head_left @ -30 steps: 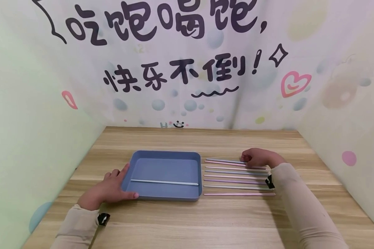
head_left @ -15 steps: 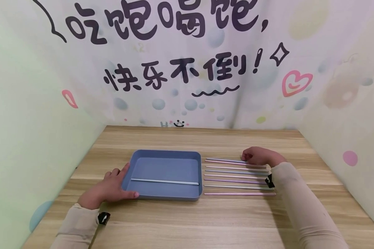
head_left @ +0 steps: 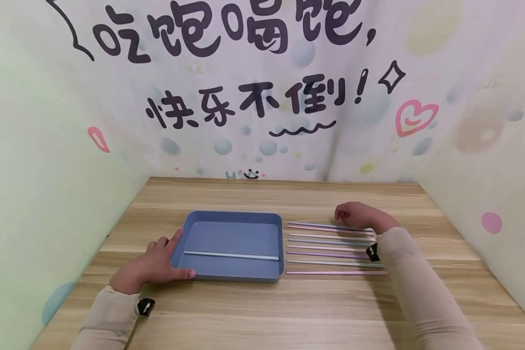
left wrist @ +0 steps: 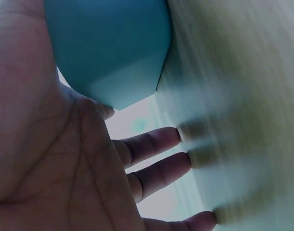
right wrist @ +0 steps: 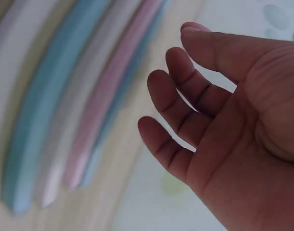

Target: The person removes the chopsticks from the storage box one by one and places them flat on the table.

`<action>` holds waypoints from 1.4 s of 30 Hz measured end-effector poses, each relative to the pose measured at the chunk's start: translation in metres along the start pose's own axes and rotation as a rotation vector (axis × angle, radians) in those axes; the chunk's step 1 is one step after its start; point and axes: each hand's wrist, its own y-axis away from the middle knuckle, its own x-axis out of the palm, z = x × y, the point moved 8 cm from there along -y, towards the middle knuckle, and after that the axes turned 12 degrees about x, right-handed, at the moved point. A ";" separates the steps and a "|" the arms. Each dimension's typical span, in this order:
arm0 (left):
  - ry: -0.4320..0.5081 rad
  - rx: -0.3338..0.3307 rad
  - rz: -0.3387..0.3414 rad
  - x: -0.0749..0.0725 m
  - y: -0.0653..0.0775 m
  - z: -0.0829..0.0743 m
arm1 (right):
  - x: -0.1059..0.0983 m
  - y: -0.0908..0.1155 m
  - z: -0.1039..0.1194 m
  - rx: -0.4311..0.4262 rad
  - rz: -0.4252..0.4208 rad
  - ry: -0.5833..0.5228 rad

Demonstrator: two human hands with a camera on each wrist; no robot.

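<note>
A blue rectangular tray [head_left: 234, 238] lies on the table, with a pale chopstick [head_left: 232, 255] lengthwise inside it. My left hand [head_left: 155, 265] rests at its left front corner, thumb along the front edge and fingers spread. In the left wrist view the tray's outer wall [left wrist: 108, 48] is beside the palm, and several fingertips touch the table. To the right of the tray, several pastel chopsticks lie in a row, the front one a pink chopstick [head_left: 337, 273]. Over their back end is my right hand [head_left: 360, 215], loosely bent and holding nothing. The right wrist view has a blue-green chopstick [right wrist: 41, 120] below the hand.
The wood-grain table [head_left: 262, 316] runs back to a printed white wall [head_left: 262, 150] with dark lettering. Pale walls flank both sides. Between the tray's right side and the chopsticks' left ends is a narrow strip of table.
My right hand has lifted and shifted slightly left and back, its fingers loosening and coming away from the back chopsticks. The left hand and the tray have not moved.
</note>
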 end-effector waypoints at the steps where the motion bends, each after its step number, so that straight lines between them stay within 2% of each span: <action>1: -0.004 -0.003 0.001 0.000 0.000 0.000 | -0.002 0.000 0.006 -0.003 -0.007 -0.007; 4: 0.005 -0.001 0.012 -0.001 0.000 -0.003 | -0.005 -0.002 0.028 -0.006 -0.012 -0.049; 13: -0.005 -0.029 0.034 -0.004 0.003 -0.004 | -0.010 -0.019 0.109 -0.089 -0.025 -0.159; 21: -0.003 -0.023 0.034 -0.003 0.003 -0.004 | 0.002 -0.029 0.163 -0.155 -0.003 -0.192; 30: -0.004 -0.018 0.034 -0.003 0.002 -0.005 | 0.030 -0.038 0.205 -0.208 0.048 -0.156; 42: -0.008 0.000 0.027 -0.004 0.001 -0.009 | 0.054 -0.041 0.236 -0.232 0.103 -0.132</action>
